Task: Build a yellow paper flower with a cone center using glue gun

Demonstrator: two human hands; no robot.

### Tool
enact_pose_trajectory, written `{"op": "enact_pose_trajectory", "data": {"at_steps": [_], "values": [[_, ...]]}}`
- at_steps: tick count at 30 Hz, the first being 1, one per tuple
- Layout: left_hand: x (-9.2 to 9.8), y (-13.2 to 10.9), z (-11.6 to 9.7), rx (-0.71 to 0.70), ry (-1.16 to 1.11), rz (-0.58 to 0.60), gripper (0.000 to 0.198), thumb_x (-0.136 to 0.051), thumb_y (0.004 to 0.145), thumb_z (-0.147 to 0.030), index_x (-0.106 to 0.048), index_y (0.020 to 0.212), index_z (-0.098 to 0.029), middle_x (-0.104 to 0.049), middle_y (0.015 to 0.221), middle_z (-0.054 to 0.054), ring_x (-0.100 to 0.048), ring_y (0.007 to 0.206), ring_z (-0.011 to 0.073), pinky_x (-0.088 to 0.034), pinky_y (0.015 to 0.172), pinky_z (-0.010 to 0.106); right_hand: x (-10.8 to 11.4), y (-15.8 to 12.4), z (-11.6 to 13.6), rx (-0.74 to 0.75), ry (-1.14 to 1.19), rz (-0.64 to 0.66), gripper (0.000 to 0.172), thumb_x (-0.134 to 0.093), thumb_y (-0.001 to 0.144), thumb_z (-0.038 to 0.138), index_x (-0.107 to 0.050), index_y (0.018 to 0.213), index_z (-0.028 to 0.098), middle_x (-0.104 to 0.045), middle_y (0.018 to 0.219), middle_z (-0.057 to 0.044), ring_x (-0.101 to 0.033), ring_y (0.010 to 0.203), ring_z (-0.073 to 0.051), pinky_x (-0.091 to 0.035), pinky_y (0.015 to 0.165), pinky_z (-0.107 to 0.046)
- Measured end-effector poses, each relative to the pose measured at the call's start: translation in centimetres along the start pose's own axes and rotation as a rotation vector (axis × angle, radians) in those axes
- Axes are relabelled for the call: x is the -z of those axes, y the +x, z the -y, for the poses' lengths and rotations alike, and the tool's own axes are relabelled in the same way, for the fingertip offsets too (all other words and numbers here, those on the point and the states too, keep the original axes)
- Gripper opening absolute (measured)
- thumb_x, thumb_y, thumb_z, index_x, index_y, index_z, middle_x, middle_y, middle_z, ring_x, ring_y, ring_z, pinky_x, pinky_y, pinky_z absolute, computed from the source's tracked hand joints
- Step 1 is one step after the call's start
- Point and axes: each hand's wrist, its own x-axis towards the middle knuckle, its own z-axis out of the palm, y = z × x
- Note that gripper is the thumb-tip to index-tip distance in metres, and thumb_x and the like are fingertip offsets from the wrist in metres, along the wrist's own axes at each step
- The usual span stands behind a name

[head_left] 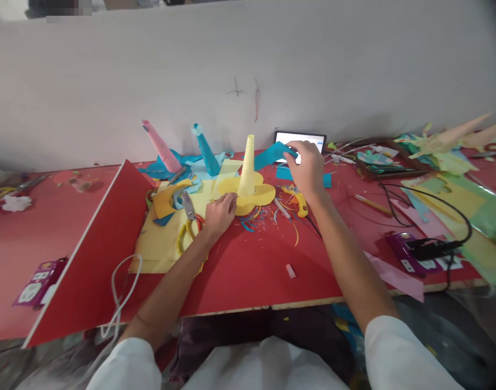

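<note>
A blue paper strip (269,156) is pinched between the thumb and fingers of my right hand (307,167). It stretches leftward, its far end beside a pale yellow paper cone (246,170). The cone stands upright on a yellow flower-shaped paper base (263,195). My left hand (220,215) is closed at the base's left edge, fingertips pinching a petal there. Scissors (187,221) with yellow and red handles lie left of that hand. A yellow glue gun (300,205) rests below my right hand, among paper scraps (251,221).
Behind stand a pink cone (162,146) and a blue cone (206,149). A tablet (321,142) leans against the wall. At left rises a red divider (89,254); a white cable (116,303) hangs nearby. A purple power strip (406,254) with black cords sits right.
</note>
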Motion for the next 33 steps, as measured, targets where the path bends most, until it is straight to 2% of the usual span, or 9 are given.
{"op": "enact_pose_trajectory", "data": {"at_steps": [7, 11, 15, 17, 20, 23, 26, 29, 33], "values": [[0.3, 0.2, 0.2, 0.023, -0.064, -0.083, 0.020, -0.053, 0.103, -0.022, -0.071, 0.113, -0.022, -0.079, 0.103, 0.006, -0.072, 0.086, 0.0184, -0.050, 0.077, 0.029, -2.4, -3.4, -1.7, 0.176, 0.132, 0.370, 0.031, -0.056, 0.106, 0.035, -0.069, 0.130, 0.021, -0.072, 0.132, -0.013, -0.061, 0.126, -0.031, -0.046, 0.110, -0.045], [0.1, 2.3, 1.1, 0.092, -0.287, -0.197, 0.042, -0.061, 0.100, -0.031, -0.056, 0.141, -0.022, -0.073, 0.112, 0.009, -0.068, 0.095, 0.0192, -0.054, 0.084, 0.032, -3.3, -6.9, -1.6, 0.142, 0.230, 0.220, 0.029, -0.055, 0.107, 0.034, -0.069, 0.128, 0.021, -0.073, 0.129, -0.013, -0.062, 0.126, -0.030, -0.048, 0.110, -0.046], [-1.7, 6.0, 1.5, 0.078, -0.509, -0.187, 0.086, -0.081, 0.088, -0.039, -0.035, 0.159, -0.028, -0.062, 0.144, 0.015, -0.062, 0.132, 0.0280, -0.052, 0.109, 0.045, -3.7, -9.0, -1.2, 0.238, 0.263, 0.135, 0.026, -0.050, 0.109, 0.030, -0.074, 0.111, 0.022, -0.077, 0.115, -0.012, -0.066, 0.116, -0.030, -0.051, 0.106, -0.046], [-2.8, 7.7, 1.4, 0.031, -0.576, -0.104, 0.092, -0.083, 0.085, -0.038, -0.031, 0.161, -0.027, -0.062, 0.147, 0.015, -0.059, 0.140, 0.0297, -0.049, 0.115, 0.049, -3.8, -9.2, -1.0, 0.270, 0.273, 0.109, 0.027, -0.049, 0.109, 0.030, -0.075, 0.108, 0.023, -0.077, 0.112, -0.011, -0.066, 0.115, -0.030, -0.052, 0.104, -0.047], [-3.3, 9.6, 1.2, 0.000, -0.567, -0.006, 0.081, -0.080, 0.086, -0.029, -0.040, 0.157, -0.025, -0.073, 0.131, 0.012, -0.069, 0.124, 0.0276, -0.056, 0.108, 0.046, -3.8, -9.1, -1.0, 0.266, 0.294, 0.057, 0.029, -0.047, 0.110, 0.030, -0.075, 0.106, 0.025, -0.077, 0.108, -0.010, -0.066, 0.113, -0.029, -0.053, 0.102, -0.047], [-1.9, 10.9, 1.3, -0.022, -0.473, -0.031, 0.069, -0.076, 0.087, -0.022, -0.050, 0.151, -0.025, -0.075, 0.129, 0.010, -0.072, 0.116, 0.0275, -0.058, 0.105, 0.046, -3.8, -9.1, -1.2, 0.263, 0.293, 0.038, 0.029, -0.047, 0.110, 0.030, -0.074, 0.102, 0.025, -0.077, 0.104, -0.010, -0.066, 0.108, -0.029, -0.053, 0.099, -0.047], [0.8, 12.0, 1.5, -0.061, -0.388, -0.115, 0.067, -0.076, 0.086, -0.018, -0.054, 0.149, -0.026, -0.074, 0.134, 0.010, -0.071, 0.119, 0.0281, -0.057, 0.108, 0.046, -3.9, -9.1, -1.5, 0.265, 0.269, 0.030, 0.029, -0.047, 0.110, 0.030, -0.073, 0.099, 0.024, -0.076, 0.101, -0.010, -0.066, 0.104, -0.029, -0.052, 0.097, -0.046], [3.7, 12.9, 1.4, -0.129, -0.345, -0.150, 0.069, -0.075, 0.091, -0.024, -0.047, 0.154, -0.026, -0.074, 0.132, 0.008, -0.071, 0.117, 0.0254, -0.056, 0.110, 0.043, -4.0, -9.1, -1.6, 0.258, 0.271, 0.042, 0.029, -0.047, 0.110, 0.030, -0.073, 0.098, 0.024, -0.076, 0.101, -0.010, -0.065, 0.105, -0.029, -0.051, 0.097, -0.046], [6.4, 13.8, 1.1, -0.213, -0.264, -0.198, 0.065, -0.073, 0.096, -0.036, -0.046, 0.154, -0.023, -0.067, 0.140, 0.010, -0.065, 0.129, 0.0296, -0.046, 0.121, 0.054, -4.2, -9.2, -1.6, 0.266, 0.268, 0.088, 0.028, -0.048, 0.109, 0.030, -0.073, 0.099, 0.024, -0.076, 0.102, -0.010, -0.064, 0.105, -0.029, -0.050, 0.099, -0.046]]}}
